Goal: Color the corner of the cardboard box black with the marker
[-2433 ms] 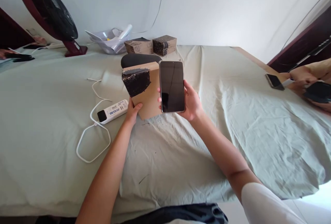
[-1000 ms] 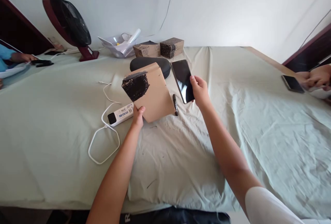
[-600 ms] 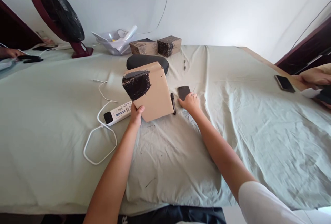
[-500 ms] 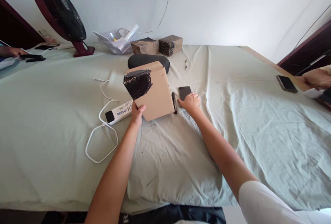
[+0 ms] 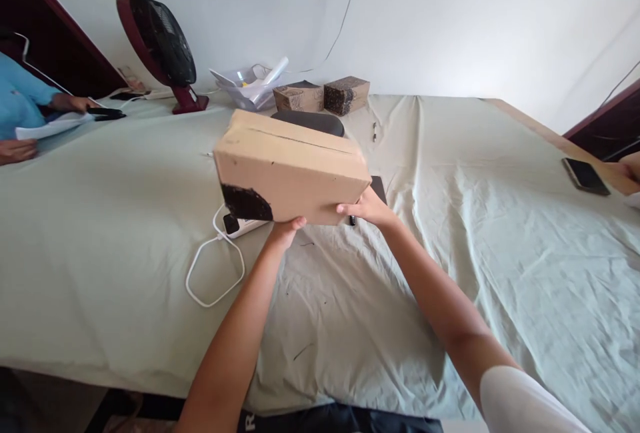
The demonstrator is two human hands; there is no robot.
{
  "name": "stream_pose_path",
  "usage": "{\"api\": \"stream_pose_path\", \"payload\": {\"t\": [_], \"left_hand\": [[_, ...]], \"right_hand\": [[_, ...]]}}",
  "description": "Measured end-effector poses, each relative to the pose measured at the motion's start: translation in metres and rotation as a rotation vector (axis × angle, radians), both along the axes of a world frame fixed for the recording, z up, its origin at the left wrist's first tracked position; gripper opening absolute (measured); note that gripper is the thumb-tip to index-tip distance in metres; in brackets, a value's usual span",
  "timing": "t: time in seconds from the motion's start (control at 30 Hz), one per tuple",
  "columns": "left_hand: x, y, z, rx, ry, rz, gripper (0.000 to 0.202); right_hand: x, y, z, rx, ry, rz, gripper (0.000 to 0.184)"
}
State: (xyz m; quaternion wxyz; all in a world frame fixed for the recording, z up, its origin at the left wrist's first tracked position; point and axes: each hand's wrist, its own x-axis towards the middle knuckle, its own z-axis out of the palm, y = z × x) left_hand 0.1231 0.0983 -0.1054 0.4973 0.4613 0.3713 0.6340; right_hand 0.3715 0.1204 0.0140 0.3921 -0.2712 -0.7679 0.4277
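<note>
Two grips [image 5: 284,234] [image 5: 370,208] — on cardboard box [image 5: 295,186]

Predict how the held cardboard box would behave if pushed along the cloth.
The cardboard box would probably feel stiff, judging by its mostly straight edges. Its flat faces suggest sliding, not rolling. The wrinkled cloth might bunch beneath it.

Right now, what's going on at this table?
Someone is holding a cardboard box at a tilt in both hands: the left hand at its lower edge, the right hand at its right end. A black patch covers one lower corner. A phone lies partly hidden behind the box and right hand. At the left, a co-worker in a blue sleeve has some paper.
</note>
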Motion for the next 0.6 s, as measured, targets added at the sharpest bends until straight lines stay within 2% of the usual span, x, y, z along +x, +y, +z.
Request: {"api": "stream_pose_path", "payload": {"t": [0.13, 0.27, 0.4, 0.5, 0.6], "left_hand": [[-0.023, 0.005, 0.011, 0.106, 0.033, 0.104, 0.088], [-0.050, 0.011, 0.026, 0.207, 0.139, 0.339, 0.067], [-0.053, 0.007, 0.029, 0.306, 0.349, 0.541, 0.053], [-0.051, 0.004, 0.026, 0.349, 0.438, 0.602, 0.048], [-0.051, 0.004, 0.024, 0.359, 0.500, 0.635, 0.045]], "right_hand": [[0.009, -0.010, 0.023, 0.118, 0.045, -0.118, 0.141], [0.035, -0.012, 0.042, 0.163, -0.019, -0.114, 0.144], [0.042, -0.012, 0.046, 0.164, -0.084, -0.108, 0.140], [0.041, -0.012, 0.047, 0.154, -0.109, -0.098, 0.145], [0.041, -0.014, 0.049, 0.112, -0.089, -0.030, 0.148]]}}
